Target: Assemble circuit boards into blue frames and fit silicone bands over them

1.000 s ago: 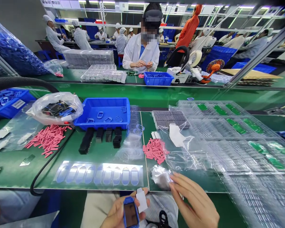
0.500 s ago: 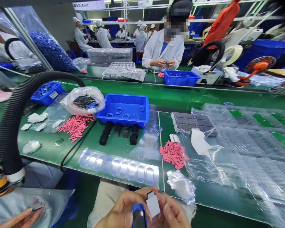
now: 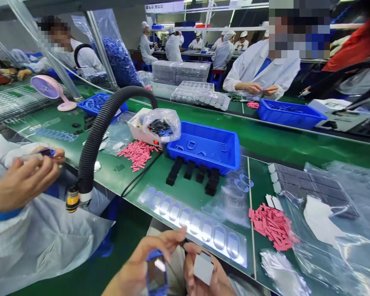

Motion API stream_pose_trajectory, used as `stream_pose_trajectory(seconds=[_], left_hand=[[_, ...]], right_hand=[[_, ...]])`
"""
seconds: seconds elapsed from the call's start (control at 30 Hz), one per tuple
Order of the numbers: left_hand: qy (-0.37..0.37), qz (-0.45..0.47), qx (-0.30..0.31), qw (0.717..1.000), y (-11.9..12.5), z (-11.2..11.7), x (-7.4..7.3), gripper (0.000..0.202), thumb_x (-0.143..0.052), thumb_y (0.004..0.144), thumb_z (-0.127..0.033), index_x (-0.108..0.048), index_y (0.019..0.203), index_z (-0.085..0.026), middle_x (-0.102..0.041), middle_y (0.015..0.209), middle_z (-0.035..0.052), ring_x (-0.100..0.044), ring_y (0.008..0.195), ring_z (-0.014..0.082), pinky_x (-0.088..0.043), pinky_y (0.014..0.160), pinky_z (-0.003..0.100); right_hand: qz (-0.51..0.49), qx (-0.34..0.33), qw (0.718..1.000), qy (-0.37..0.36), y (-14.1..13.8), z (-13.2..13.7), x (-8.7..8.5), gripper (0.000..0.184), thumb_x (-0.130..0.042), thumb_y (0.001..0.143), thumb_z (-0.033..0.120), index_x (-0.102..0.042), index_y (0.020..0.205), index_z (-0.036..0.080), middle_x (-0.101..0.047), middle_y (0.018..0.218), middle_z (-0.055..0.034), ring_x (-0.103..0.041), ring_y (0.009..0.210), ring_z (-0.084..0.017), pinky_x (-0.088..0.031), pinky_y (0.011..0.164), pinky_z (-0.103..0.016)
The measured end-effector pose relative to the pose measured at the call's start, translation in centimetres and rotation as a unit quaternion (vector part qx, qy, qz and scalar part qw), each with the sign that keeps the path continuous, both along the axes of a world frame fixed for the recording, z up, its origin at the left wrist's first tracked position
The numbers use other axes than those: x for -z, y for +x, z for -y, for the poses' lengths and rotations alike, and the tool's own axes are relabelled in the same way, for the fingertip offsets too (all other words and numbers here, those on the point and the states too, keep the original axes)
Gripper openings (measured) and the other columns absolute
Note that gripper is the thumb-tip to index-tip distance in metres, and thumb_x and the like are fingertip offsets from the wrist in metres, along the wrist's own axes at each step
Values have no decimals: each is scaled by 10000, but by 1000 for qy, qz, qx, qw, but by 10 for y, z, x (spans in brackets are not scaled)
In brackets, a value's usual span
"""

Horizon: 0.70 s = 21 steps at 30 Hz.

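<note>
Your left hand [image 3: 131, 269] is gripping a blue case [image 3: 156, 273] with a dark, shiny window, and its lower end is close to the bottom edge of the view. The fingers of this hand are bent around the case, while the index finger points out to the side. Your right hand [image 3: 218, 281] is closed on a small white card [image 3: 203, 268], which it holds between the thumb and the fingers. The case and the card are near each other but apart, both in front of the tabletop [image 3: 181, 192] and over your lap.

Just beyond your hands, a clear sheet [image 3: 193, 223] with a row of oval pieces lies along the edge. To the right of it there is a pile of pink strips [image 3: 273, 226], with a crumpled clear bag [image 3: 283, 274] nearer to you. Behind the sheet stand black blocks [image 3: 174, 172], just before a blue tray [image 3: 203, 159] with some blue frames inside.
</note>
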<state>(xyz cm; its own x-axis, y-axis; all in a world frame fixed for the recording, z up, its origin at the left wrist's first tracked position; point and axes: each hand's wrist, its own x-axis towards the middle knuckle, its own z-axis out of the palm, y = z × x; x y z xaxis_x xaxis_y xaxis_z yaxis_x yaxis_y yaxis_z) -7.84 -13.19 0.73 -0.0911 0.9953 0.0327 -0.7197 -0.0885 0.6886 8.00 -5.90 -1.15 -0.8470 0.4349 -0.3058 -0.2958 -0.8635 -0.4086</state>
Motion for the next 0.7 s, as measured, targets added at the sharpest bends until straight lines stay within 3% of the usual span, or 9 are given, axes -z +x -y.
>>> stream_pose_trajectory(seconds=[0.07, 0.13, 0.17, 0.23, 0.3, 0.43, 0.57, 0.7], left_hand=[[-38, 47, -23, 998, -26, 28, 4, 287, -715, 697, -405, -726, 900, -203, -693, 994, 45, -602, 1055, 213, -375, 1002, 310], [-94, 74, -13, 993, -52, 61, 7, 290, -747, 670, -371, -719, 893, -188, -670, 817, 28, -645, 706, 142, -503, 751, 266], [-128, 72, -26, 989, -63, 80, 8, 299, -767, 650, -363, -724, 878, -175, -665, 778, 33, -637, 642, 138, -512, 678, 259], [-210, 66, -95, 971, -82, 116, 12, 371, -805, 605, -359, -731, 910, -160, -675, 732, 46, -641, 611, 154, -516, 619, 255], [-270, 70, -172, 945, -97, 152, 21, 442, -838, 557, -338, -734, 951, -167, -691, 721, 48, -647, 613, 163, -530, 607, 253], [-339, 112, -306, 883, -124, 205, 41, 324, -850, 542, -273, -753, 843, -206, -734, 744, 35, -683, 661, 176, -574, 634, 240], [-340, 136, -341, 865, -153, 217, 48, 272, -828, 566, -176, -752, 828, -173, -767, 778, 59, -710, 687, 210, -600, 607, 250], [-306, 132, -359, 872, -173, 186, 51, 228, -673, 700, -25, -726, 890, -139, -773, 847, 68, -721, 728, 196, -599, 631, 225]], right_hand=[[-24, 7, 1000, 5, -27, 6, 8, 503, -817, 574, 480, -696, 966, 190, -643, 746, -25, -588, 647, -94, -462, 592, -197], [-38, -10, 999, 10, -62, 17, 18, 432, -793, 635, 447, -696, 965, 186, -661, 843, -43, -615, 773, -120, -478, 675, -217], [-40, -29, 999, 7, -83, 23, 24, 405, -779, 664, 425, -688, 986, 195, -667, 914, -51, -621, 848, -139, -481, 722, -238], [-46, -80, 996, -1, -126, 39, 38, 381, -746, 713, 406, -667, 1028, 208, -662, 1050, -64, -614, 977, -173, -472, 805, -286], [-56, -140, 989, -9, -169, 56, 54, 431, -740, 712, 425, -653, 1046, 168, -667, 1060, -99, -625, 982, -206, -469, 813, -327], [-68, -206, 976, -24, -238, 83, 76, 407, -676, 783, 417, -619, 1075, 139, -663, 1063, -90, -636, 949, -184, -478, 784, -313], [-71, -235, 969, -25, -267, 96, 84, 321, -531, 897, 387, -574, 1106, 146, -628, 1085, -67, -627, 899, -168, -514, 782, -362], [-42, -257, 966, -12, -262, 102, 98, 288, -535, 900, 360, -574, 1084, 141, -624, 1041, -58, -624, 845, -154, -530, 738, -346]])
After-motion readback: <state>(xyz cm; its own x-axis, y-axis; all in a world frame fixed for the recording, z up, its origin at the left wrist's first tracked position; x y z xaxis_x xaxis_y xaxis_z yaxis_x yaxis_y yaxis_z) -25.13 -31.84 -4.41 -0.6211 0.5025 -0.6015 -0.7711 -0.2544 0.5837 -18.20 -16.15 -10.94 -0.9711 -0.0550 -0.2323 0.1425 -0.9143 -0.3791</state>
